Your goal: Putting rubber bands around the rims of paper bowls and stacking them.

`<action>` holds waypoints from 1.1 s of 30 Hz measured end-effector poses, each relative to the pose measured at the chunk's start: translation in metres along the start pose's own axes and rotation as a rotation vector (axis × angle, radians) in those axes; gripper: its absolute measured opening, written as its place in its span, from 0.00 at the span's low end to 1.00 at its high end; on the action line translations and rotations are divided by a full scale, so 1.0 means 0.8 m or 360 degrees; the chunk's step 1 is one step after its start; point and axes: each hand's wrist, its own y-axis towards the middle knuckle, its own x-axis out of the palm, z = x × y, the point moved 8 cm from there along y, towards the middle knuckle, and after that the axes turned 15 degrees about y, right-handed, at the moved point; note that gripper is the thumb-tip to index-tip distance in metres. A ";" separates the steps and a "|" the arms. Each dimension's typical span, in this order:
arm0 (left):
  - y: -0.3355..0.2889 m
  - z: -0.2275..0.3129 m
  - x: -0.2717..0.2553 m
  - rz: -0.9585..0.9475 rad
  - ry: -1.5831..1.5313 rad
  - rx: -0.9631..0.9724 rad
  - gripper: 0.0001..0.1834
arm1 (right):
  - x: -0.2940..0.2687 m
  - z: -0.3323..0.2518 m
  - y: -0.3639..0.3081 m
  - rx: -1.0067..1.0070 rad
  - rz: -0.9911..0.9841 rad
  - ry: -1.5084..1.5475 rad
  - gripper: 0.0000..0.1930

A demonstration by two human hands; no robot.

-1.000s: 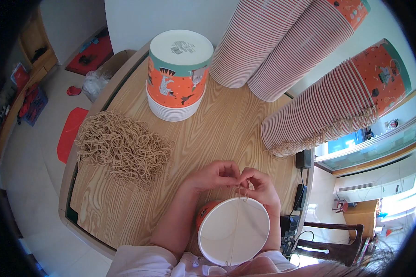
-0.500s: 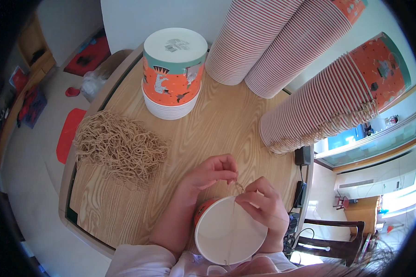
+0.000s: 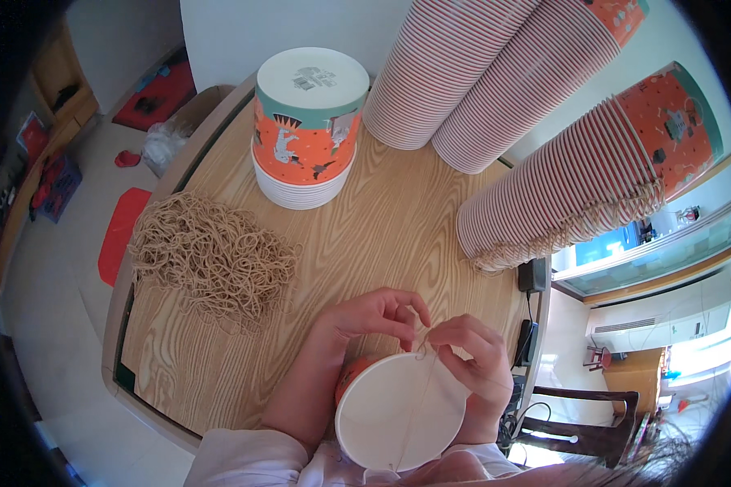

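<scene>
At the table's [image 3: 365,252] near edge, between your forearms [image 3: 298,398], your paper bucket [image 3: 382,418] sits mouth toward you; it should handle light, semi-stiff and easy to dent, so take it by the rim. Your left hand [image 3: 378,313] is loosely curled, can't tell if it grasps anything; your right hand [image 3: 475,351] pinches the soft, light string [image 3: 414,411] near the far rim. Grey print [image 3: 315,78] on the upturned bucket [image 3: 309,142] is too small to read.

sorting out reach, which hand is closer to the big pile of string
Left. The left hand is to the right of the string pile, just beyond the cup's far rim; the right hand is farther right, by the cup's right side.
</scene>
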 end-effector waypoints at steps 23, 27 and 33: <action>0.010 -0.012 0.004 0.0024 0.0153 0.0039 0.06 | -0.012 0.020 0.001 0.0181 0.0295 -0.0015 0.08; 0.010 -0.007 0.002 0.0018 0.0224 0.0111 0.07 | -0.017 0.021 0.002 0.0221 0.0341 0.0009 0.07; 0.009 -0.007 -0.005 0.0130 -0.0078 0.0122 0.08 | -0.012 0.023 0.005 0.0213 0.0295 0.0011 0.07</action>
